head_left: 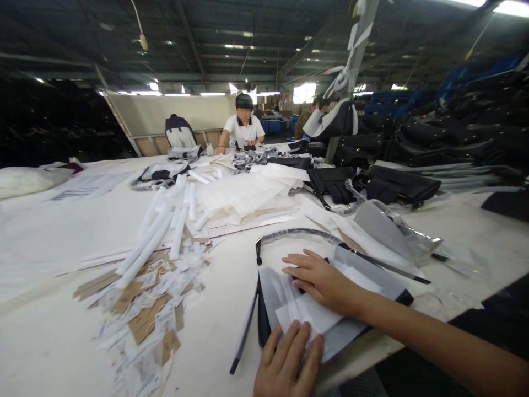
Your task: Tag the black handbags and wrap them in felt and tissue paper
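Note:
A dark bag (263, 315) lies flat near the table's front edge, largely covered by white tissue paper (268, 281). Its strap (303, 234), wrapped in clear film, arches behind it, and a loose strap end (243, 334) rests on the table to the left. My left hand (287, 358) presses on the paper at the bag's near side, fingers spread. Farther back, my right hand (320, 280) lies on top of the paper with its fingers apart. Neither hand holds anything. The bag's middle is hidden under the paper and hands.
White paper rolls (149, 249), brown and white tags (144, 318) and a stack of white sheets (243, 190) lie left and behind. Black bags (399, 184) are piled at the right. Across the table, a person (244, 129) works near a post (360, 49).

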Demonstrator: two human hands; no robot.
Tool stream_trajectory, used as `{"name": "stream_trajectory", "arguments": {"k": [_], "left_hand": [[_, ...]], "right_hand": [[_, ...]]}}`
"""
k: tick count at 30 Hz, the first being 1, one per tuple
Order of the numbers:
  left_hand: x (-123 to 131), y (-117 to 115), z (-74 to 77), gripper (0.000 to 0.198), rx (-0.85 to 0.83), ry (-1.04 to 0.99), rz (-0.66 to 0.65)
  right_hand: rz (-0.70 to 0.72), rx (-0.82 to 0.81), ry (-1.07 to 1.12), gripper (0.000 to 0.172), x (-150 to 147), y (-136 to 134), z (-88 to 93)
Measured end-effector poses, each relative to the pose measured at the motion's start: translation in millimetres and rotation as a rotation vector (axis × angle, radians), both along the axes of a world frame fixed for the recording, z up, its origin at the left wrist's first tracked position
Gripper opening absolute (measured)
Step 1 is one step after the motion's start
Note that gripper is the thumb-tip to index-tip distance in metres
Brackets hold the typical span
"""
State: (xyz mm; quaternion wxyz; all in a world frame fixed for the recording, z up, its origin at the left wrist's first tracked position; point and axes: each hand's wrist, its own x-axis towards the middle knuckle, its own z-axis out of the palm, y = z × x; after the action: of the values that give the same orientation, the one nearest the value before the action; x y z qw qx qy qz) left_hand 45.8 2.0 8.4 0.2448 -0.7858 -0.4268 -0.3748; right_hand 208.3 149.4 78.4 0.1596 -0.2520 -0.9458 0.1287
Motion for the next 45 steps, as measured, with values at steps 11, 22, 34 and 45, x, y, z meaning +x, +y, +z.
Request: {"name": "stream_trajectory", "arguments": {"k": [11, 22, 34, 45], "left_hand": [[3.8, -13.0, 4.5, 0.038, -0.216, -0.055, -0.036], [1.8, -12.1, 8.5, 0.037, -0.182, 0.018, -0.007], [-0.5, -12.5, 7.7, 0.037, -0.216, 0.031, -0.015], [2.8, -15.7, 6.6, 0.034, -0.221, -0.010, -0.018]], "right_hand": [[0.201, 0.317, -0.004, 0.040, 97.3, -132.8, -70.0], [0.134, 0.231, 0.386, 0.029, 52.1, -144.1, -78.4], [0.186, 0.226, 0.351, 0.027, 59.4, -145.2, -43.5], [0.068, 0.288, 0.342, 0.028, 40.3, -110.0, -3.0]]}}
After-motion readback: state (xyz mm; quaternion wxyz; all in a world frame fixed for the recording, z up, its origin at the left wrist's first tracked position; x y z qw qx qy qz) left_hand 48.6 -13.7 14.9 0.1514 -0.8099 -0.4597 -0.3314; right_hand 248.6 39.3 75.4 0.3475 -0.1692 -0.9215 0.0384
